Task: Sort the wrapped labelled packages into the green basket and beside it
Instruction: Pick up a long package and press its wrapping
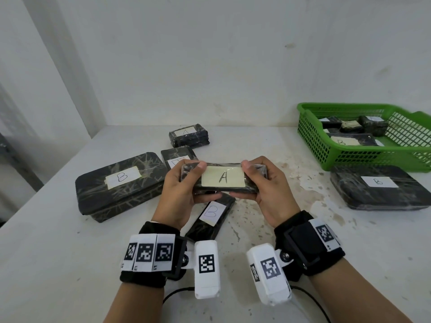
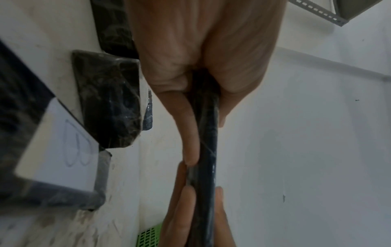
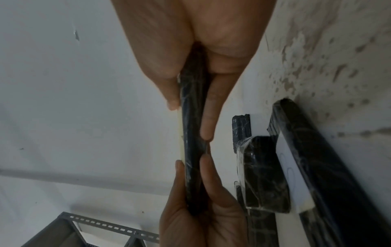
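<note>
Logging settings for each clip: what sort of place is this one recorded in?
Probably a bare storeroom or makeshift sorting station, not a home. A stained white table stands against plain white walls, a slotted grey metal rack is nearby, and black wrapped packages with handwritten letter labels lie beside a green basket.

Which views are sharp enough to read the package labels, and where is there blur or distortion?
Head view: evenly lit and sharp, the A on the held package reads clearly between the left hand and right hand; wide-angle bending at the edges. Left wrist view: soft, a faint B label only just legible. Right wrist view: dim, package edge-on, label unreadable.
</note>
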